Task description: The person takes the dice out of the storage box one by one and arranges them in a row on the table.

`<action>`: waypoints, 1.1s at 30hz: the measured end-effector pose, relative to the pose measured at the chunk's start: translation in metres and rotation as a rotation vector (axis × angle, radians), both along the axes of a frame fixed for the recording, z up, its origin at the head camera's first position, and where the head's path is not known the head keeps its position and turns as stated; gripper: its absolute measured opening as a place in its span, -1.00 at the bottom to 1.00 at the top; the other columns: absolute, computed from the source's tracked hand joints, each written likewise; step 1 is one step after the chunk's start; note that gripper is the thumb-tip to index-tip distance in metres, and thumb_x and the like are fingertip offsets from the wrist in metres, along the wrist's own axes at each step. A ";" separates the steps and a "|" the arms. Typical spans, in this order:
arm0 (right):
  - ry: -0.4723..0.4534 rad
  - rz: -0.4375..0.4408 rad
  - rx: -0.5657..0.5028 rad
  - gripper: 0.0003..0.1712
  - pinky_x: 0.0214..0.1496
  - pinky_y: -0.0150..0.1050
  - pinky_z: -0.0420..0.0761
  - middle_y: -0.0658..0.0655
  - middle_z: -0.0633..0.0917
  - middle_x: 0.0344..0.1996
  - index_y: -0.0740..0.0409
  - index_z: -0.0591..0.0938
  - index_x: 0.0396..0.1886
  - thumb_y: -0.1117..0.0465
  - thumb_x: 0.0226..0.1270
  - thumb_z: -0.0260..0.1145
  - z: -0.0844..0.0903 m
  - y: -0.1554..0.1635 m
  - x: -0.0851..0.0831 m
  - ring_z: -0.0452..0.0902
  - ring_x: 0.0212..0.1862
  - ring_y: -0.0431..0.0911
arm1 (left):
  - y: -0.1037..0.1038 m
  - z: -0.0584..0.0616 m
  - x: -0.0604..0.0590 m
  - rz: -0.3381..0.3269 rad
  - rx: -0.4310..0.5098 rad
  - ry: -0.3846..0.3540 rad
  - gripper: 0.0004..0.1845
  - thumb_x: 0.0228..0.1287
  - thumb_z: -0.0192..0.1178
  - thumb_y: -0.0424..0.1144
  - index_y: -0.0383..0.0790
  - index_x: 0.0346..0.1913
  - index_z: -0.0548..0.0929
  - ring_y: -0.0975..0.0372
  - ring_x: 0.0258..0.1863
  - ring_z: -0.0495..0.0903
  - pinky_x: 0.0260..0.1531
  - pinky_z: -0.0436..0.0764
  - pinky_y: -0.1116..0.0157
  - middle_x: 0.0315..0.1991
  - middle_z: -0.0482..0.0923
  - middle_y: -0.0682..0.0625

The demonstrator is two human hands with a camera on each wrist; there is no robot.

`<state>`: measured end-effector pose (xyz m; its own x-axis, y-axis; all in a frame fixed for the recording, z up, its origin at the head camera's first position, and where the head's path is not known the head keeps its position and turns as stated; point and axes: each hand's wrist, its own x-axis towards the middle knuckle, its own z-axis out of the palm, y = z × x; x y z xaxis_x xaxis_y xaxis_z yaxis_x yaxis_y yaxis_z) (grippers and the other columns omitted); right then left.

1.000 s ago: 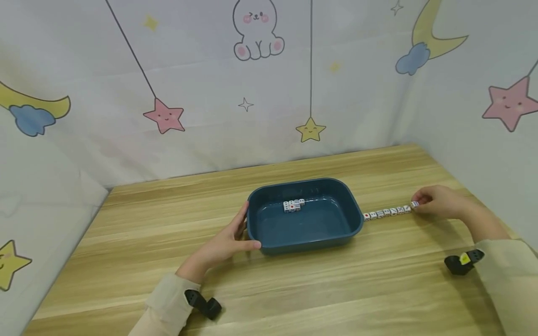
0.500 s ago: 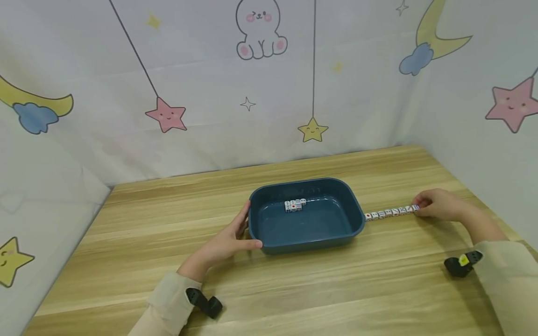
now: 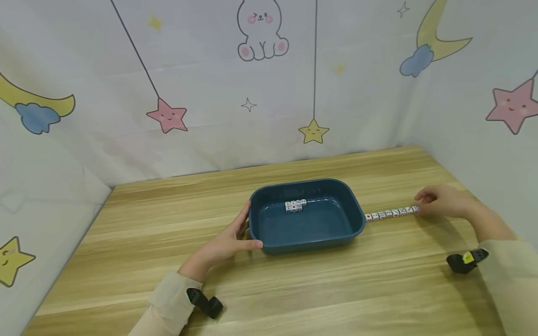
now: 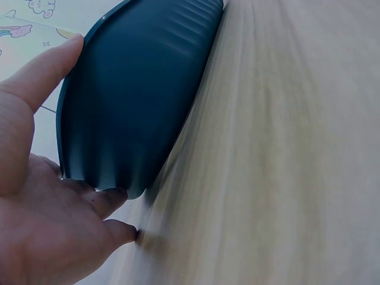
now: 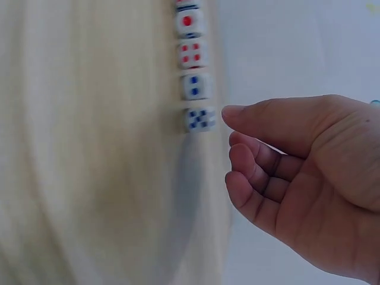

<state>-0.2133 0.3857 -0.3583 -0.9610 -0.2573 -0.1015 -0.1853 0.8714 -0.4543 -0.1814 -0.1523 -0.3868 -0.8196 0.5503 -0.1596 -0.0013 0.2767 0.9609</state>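
Note:
My left hand (image 3: pixel 224 240) grips the left end of a dark teal rectangular tray (image 3: pixel 308 241), thumb at the front corner and fingers along the end wall. In the left wrist view the thumb (image 4: pixel 53 65) lies at the rim of the tray (image 4: pixel 130 95), the fingers partly hidden by it. White dice (image 3: pixel 388 213) form a straight row from the tray's right wall outward. At its outer end is a die (image 5: pixel 200 119) showing five blue pips. My right hand (image 3: pixel 447 201) stands beside that die, fingers loosely bent and holding nothing, the thumb tip just short of it.
Inside the tray, a small block of dice (image 3: pixel 294 206) sits near the back wall. The wood-grain table (image 3: pixel 294 289) meets white printed cloth (image 3: pixel 210 93) at the back and sides. Each wrist carries a black camera mount (image 3: pixel 204 303).
The right hand has set the last die down at the row's outer end, let go and drawn slightly away to the right. The left hand keeps its hold on the tray.

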 end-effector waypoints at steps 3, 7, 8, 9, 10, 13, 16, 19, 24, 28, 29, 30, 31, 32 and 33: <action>0.041 0.002 -0.028 -0.64 -0.31 -0.34 0.51 0.13 0.65 -0.31 0.48 0.58 -0.08 0.29 0.21 0.37 0.010 -0.003 -0.004 0.47 -0.29 -0.24 | 0.000 -0.001 0.000 0.009 -0.001 -0.003 0.19 0.15 0.40 -0.14 0.28 0.52 -0.36 0.11 0.52 -0.19 0.44 -0.08 -0.02 0.55 -0.40 0.12; 0.065 0.012 -0.051 -0.61 -0.26 -0.33 0.54 0.18 0.66 -0.24 0.47 0.56 0.00 0.26 0.31 0.31 0.027 -0.019 -0.009 0.52 -0.23 -0.19 | -0.001 0.000 0.000 0.017 -0.003 -0.004 0.19 0.14 0.41 -0.13 0.29 0.52 -0.35 0.13 0.52 -0.18 0.44 -0.06 0.00 0.55 -0.39 0.15; 0.069 0.013 -0.046 -0.61 -0.25 -0.32 0.54 0.18 0.66 -0.23 0.46 0.56 0.02 0.24 0.32 0.30 0.032 -0.024 -0.010 0.53 -0.21 -0.17 | -0.001 0.000 0.000 0.015 -0.002 -0.005 0.19 0.14 0.41 -0.13 0.29 0.52 -0.35 0.14 0.52 -0.18 0.44 -0.07 0.01 0.54 -0.40 0.16; 0.074 0.014 -0.040 -0.60 -0.23 -0.29 0.54 0.19 0.66 -0.21 0.45 0.56 0.03 0.22 0.34 0.29 0.036 -0.030 -0.010 0.54 -0.19 -0.13 | -0.001 0.000 0.000 0.010 0.000 -0.002 0.19 0.15 0.41 -0.13 0.28 0.52 -0.35 0.13 0.52 -0.19 0.44 -0.07 -0.01 0.55 -0.41 0.14; 0.083 0.017 -0.034 -0.60 -0.21 -0.26 0.54 0.18 0.66 -0.21 0.43 0.56 0.04 0.21 0.34 0.29 0.040 -0.036 -0.010 0.55 -0.18 -0.09 | -0.001 0.000 0.000 0.008 0.002 -0.004 0.19 0.15 0.40 -0.14 0.28 0.52 -0.35 0.12 0.52 -0.20 0.44 -0.08 -0.01 0.55 -0.41 0.14; 0.093 0.029 -0.011 -0.58 -0.20 -0.18 0.53 0.15 0.66 -0.21 0.37 0.57 0.07 0.14 0.36 0.28 0.051 -0.055 -0.010 0.56 -0.16 -0.04 | -0.001 0.000 -0.001 -0.001 0.009 -0.006 0.19 0.16 0.40 -0.16 0.27 0.52 -0.36 0.11 0.53 -0.22 0.44 -0.09 -0.01 0.55 -0.42 0.12; 0.100 0.060 -0.020 -0.60 -0.17 -0.14 0.54 0.13 0.66 -0.21 0.33 0.58 0.05 0.14 0.36 0.28 0.059 -0.076 -0.010 0.56 -0.16 -0.04 | -0.001 0.000 -0.001 0.001 0.015 -0.016 0.19 0.16 0.40 -0.17 0.29 0.51 -0.37 0.13 0.52 -0.22 0.44 -0.10 0.00 0.55 -0.42 0.14; 0.092 0.094 -0.058 -0.64 -0.16 -0.15 0.54 0.12 0.66 -0.23 0.31 0.58 0.04 0.17 0.37 0.27 0.065 -0.097 -0.010 0.55 -0.17 -0.05 | 0.000 0.000 -0.001 0.005 0.017 -0.020 0.20 0.15 0.41 -0.16 0.29 0.51 -0.36 0.13 0.52 -0.19 0.44 -0.09 0.00 0.55 -0.41 0.14; 0.082 0.135 -0.108 -0.71 -0.18 -0.20 0.55 0.08 0.65 -0.27 0.27 0.60 0.01 0.23 0.35 0.28 0.071 -0.130 -0.011 0.54 -0.20 -0.08 | 0.000 0.000 -0.001 0.010 0.015 -0.020 0.19 0.15 0.41 -0.16 0.32 0.51 -0.34 0.14 0.52 -0.17 0.44 -0.07 0.01 0.54 -0.39 0.16; 0.073 0.184 -0.104 -0.73 -0.21 -0.20 0.54 0.07 0.65 -0.30 0.27 0.61 -0.02 0.25 0.35 0.28 0.074 -0.154 -0.014 0.52 -0.25 -0.10 | 0.000 0.000 -0.001 0.011 0.013 -0.013 0.18 0.15 0.41 -0.15 0.32 0.51 -0.33 0.12 0.52 -0.17 0.44 -0.08 -0.01 0.55 -0.39 0.15; 0.073 0.199 -0.097 -0.73 -0.22 -0.20 0.54 0.06 0.65 -0.32 0.27 0.62 -0.02 0.24 0.35 0.28 0.074 -0.159 -0.015 0.52 -0.27 -0.10 | -0.001 0.000 0.000 0.012 0.013 -0.015 0.18 0.15 0.41 -0.15 0.32 0.51 -0.33 0.13 0.52 -0.17 0.44 -0.08 -0.01 0.55 -0.39 0.15; 0.073 0.215 -0.096 -0.73 -0.22 -0.20 0.54 0.06 0.65 -0.32 0.28 0.62 -0.02 0.24 0.34 0.28 0.074 -0.165 -0.015 0.52 -0.28 -0.10 | -0.001 0.000 0.000 0.012 0.013 -0.016 0.19 0.14 0.41 -0.15 0.32 0.51 -0.34 0.13 0.52 -0.17 0.44 -0.08 -0.01 0.55 -0.39 0.15; 0.077 0.233 -0.094 -0.73 -0.23 -0.20 0.54 0.06 0.65 -0.33 0.29 0.63 -0.03 0.24 0.34 0.29 0.073 -0.170 -0.016 0.52 -0.29 -0.11 | -0.001 0.000 0.000 0.011 0.014 -0.018 0.19 0.15 0.41 -0.15 0.32 0.51 -0.34 0.13 0.52 -0.17 0.44 -0.08 -0.01 0.55 -0.39 0.15; 0.076 0.247 -0.094 -0.72 -0.23 -0.20 0.54 0.05 0.64 -0.34 0.29 0.63 -0.03 0.24 0.34 0.29 0.072 -0.174 -0.018 0.51 -0.30 -0.12 | -0.001 0.000 0.000 0.010 0.016 -0.022 0.19 0.15 0.41 -0.16 0.32 0.51 -0.34 0.13 0.52 -0.18 0.44 -0.09 0.00 0.55 -0.39 0.15; 0.075 0.262 -0.096 -0.72 -0.23 -0.21 0.54 0.05 0.64 -0.34 0.29 0.63 -0.02 0.25 0.34 0.29 0.070 -0.178 -0.019 0.51 -0.30 -0.12 | -0.001 0.001 0.000 0.008 0.017 -0.023 0.19 0.15 0.41 -0.16 0.32 0.51 -0.34 0.13 0.52 -0.18 0.44 -0.09 0.00 0.54 -0.40 0.16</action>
<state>-0.2320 0.2077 -0.2879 -0.8643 -0.5030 0.0038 -0.4347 0.7431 -0.5088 -0.1814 -0.1529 -0.3860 -0.8203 0.5463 -0.1695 -0.0261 0.2604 0.9652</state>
